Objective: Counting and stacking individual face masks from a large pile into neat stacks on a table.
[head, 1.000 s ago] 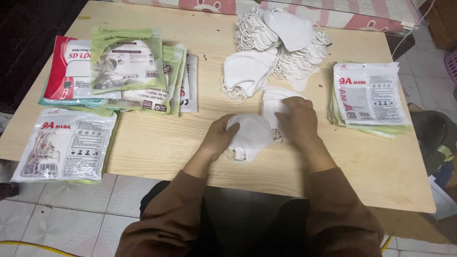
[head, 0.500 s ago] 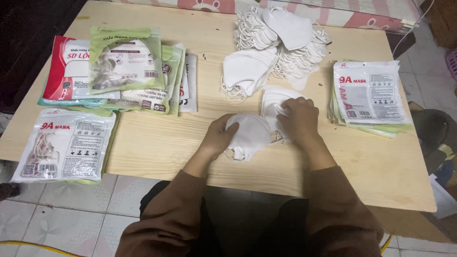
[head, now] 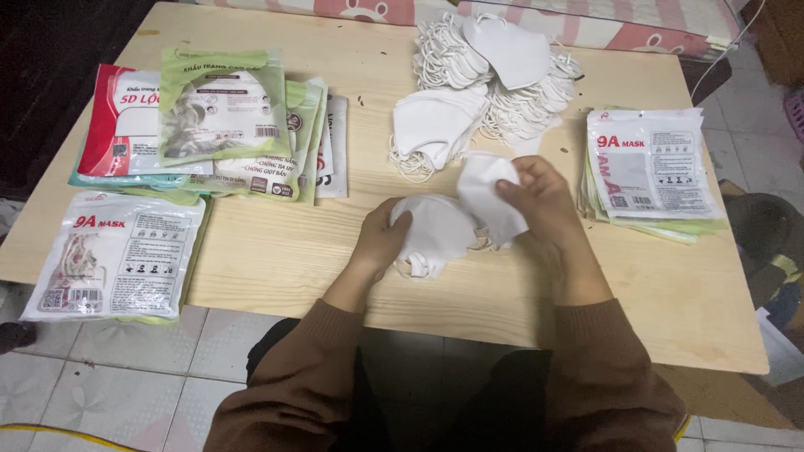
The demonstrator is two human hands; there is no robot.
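Pale wooden table (head: pixel 276 251) over tiled floor (head: pixel 109 377); both hands' fingers (head: pixel 512 191) gripping white masks (head: pixel 440 230).

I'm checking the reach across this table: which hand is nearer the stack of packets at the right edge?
Right. The right hand is just left of the stack of packets, holding a white mask; the left hand lies farther left, beyond the masks.
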